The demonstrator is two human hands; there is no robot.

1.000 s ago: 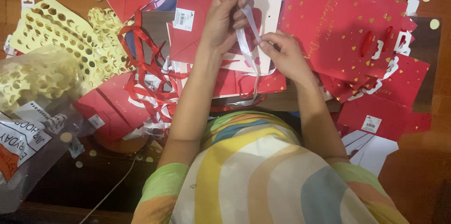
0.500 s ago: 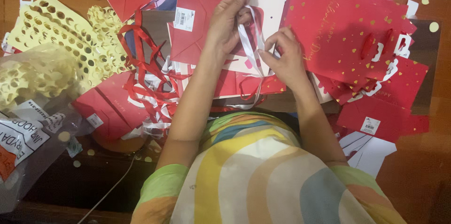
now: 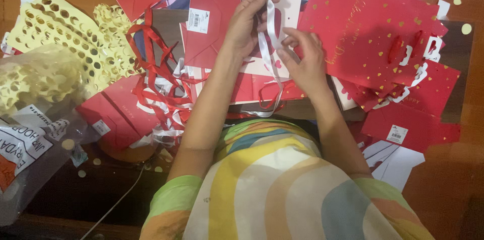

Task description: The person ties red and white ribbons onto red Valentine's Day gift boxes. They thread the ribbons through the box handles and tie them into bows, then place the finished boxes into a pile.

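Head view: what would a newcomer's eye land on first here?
Both hands at centre: the left hand pinches a white ribbon up high while the right hand grips it lower. Around them lie red gift bags with gold hearts at right and tangled red ribbons at left.

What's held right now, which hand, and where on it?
Both hands hold one white ribbon. The left hand pinches its upper end between the fingertips; the right hand grips it lower down, mid-length. The rest loops down toward the person's lap.
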